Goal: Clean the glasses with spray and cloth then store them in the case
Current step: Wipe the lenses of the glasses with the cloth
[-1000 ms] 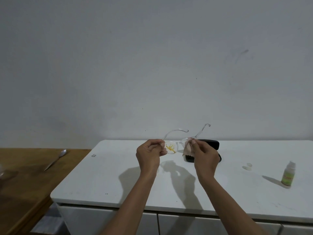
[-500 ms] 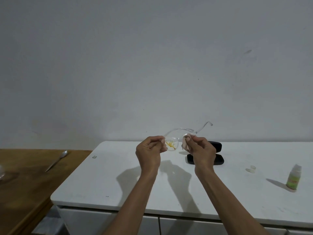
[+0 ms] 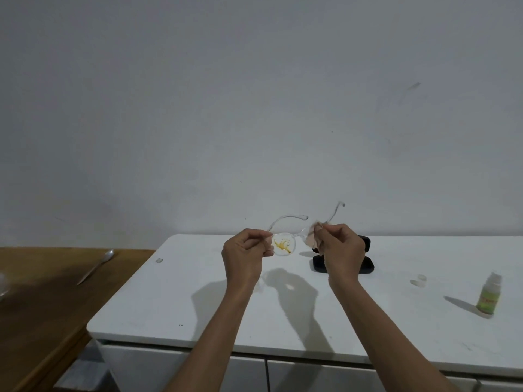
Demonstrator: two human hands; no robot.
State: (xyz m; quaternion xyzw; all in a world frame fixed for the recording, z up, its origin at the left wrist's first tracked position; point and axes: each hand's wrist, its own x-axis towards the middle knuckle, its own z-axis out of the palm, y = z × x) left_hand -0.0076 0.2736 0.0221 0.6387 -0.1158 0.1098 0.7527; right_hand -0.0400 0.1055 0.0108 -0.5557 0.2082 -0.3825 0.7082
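Above the far part of the white tabletop you hold the glasses in the air between both hands. Your left hand pinches the frame at its left edge, beside the lens with the yellow smear. Your right hand grips the cloth bunched over the other lens.

Judge the glasses as light, thin and easily bent: the clear frame looks slender, and the temples stick out unfolded towards the wall. Take hold at the rim or the hinge corner, never on the lens face, and rub gently so nothing twists. The cloth is soft and limp, so keep it gathered under your fingertips.

Much is hard to read. The clear frame nearly vanishes against the wall and tabletop, and the right lens is hidden under the cloth, so its state is unknown. The open black case lies partly behind your right hand. The spray stands well apart at right, label blurred.
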